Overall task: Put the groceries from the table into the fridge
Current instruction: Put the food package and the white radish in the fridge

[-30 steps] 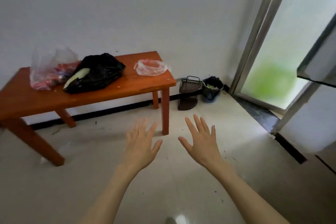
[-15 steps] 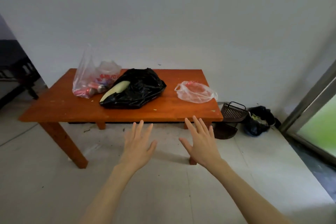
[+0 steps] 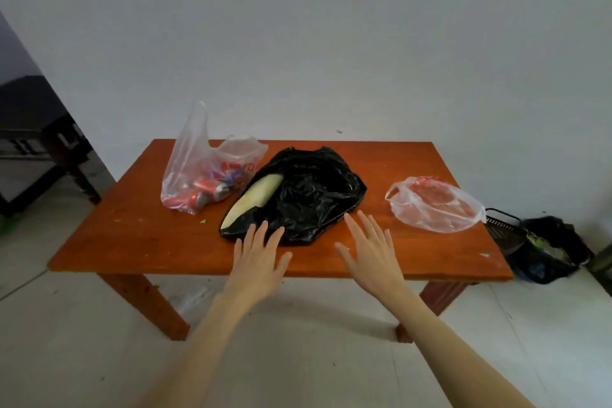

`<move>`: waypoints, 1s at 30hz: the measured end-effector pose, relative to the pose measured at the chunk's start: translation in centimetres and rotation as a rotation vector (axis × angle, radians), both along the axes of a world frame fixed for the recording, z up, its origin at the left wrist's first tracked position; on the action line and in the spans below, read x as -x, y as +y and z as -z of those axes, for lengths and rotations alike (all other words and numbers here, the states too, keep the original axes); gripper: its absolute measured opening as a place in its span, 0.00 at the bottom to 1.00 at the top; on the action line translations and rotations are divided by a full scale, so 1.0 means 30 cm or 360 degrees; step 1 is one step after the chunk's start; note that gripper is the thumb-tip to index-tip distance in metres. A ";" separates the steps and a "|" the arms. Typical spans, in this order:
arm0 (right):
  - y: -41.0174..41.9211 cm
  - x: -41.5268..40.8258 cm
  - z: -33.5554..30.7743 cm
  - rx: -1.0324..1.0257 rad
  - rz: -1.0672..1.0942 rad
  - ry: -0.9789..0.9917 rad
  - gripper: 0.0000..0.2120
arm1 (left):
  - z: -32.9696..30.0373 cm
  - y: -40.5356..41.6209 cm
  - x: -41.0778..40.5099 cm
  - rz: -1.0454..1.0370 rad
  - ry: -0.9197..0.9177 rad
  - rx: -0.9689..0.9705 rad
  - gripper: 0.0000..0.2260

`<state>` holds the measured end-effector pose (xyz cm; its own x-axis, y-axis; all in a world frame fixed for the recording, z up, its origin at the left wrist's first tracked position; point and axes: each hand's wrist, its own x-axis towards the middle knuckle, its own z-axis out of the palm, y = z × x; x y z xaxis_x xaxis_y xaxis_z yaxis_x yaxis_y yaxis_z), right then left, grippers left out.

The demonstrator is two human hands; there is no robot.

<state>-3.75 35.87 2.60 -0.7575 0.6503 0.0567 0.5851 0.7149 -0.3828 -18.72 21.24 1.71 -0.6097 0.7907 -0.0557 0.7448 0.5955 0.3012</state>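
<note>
Reading from left to right, the orange wooden counter point(image 3: 132, 242) carries three bags, and all of the groceries visible are on it.

1. Clear bag of cans point(image 3: 202, 175): stands at the left rear of the counter, its top loose and upright, with red drink cans lying in the bottom.
2. Black bag point(image 3: 308, 195): lies at the centre, just beside the clear bag of cans. A pale long vegetable point(image 3: 253, 200) projects from its open left side.
3. Small clear bag point(image 3: 433, 205): lies apart at the right end, flattened, with reddish contents that cannot be identified.

Hand status:
- Left hand point(image 3: 256, 258): wide, fingers straight and spread, holding nothing, fingertips over the near edge of the black bag. Contact cannot be confirmed.
- Right hand point(image 3: 372, 253): wide, fingers spread, holding nothing, over bare counter just beside the right edge of the black bag.

Progress assessment: no item is gripped, and the fridge is not in view. The task appears to be at its start, so all three bags remain to be carried and stowed. The black bag is the likely first pick.

Off the counter, at the right, a dark basket point(image 3: 503, 228) and a dark floor bag point(image 3: 549, 248) sit against the wall.
</note>
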 end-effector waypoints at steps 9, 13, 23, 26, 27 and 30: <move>0.089 0.447 0.051 0.0058 -0.0043 -0.0032 0.28 | 0.064 0.132 0.434 0.0101 -0.0108 0.0085 0.25; 0.123 0.587 0.115 0.0110 -0.0095 -0.0094 0.28 | 0.146 0.186 0.553 0.0084 -0.0203 0.0120 0.24; 0.228 0.912 0.292 0.0273 -0.0408 -0.0308 0.27 | 0.311 0.315 0.764 -0.0042 -0.0347 0.0065 0.20; 0.231 0.973 0.362 0.0296 -0.0425 -0.0506 0.27 | 0.344 0.346 0.801 -0.0050 -0.0268 0.0111 0.20; 0.229 0.982 0.377 0.0296 -0.0406 -0.0586 0.27 | 0.351 0.351 0.812 -0.0070 -0.0238 0.0113 0.20; 0.208 0.977 0.431 0.0239 -0.0372 -0.0719 0.28 | 0.365 0.356 0.837 -0.0101 -0.0163 0.0146 0.23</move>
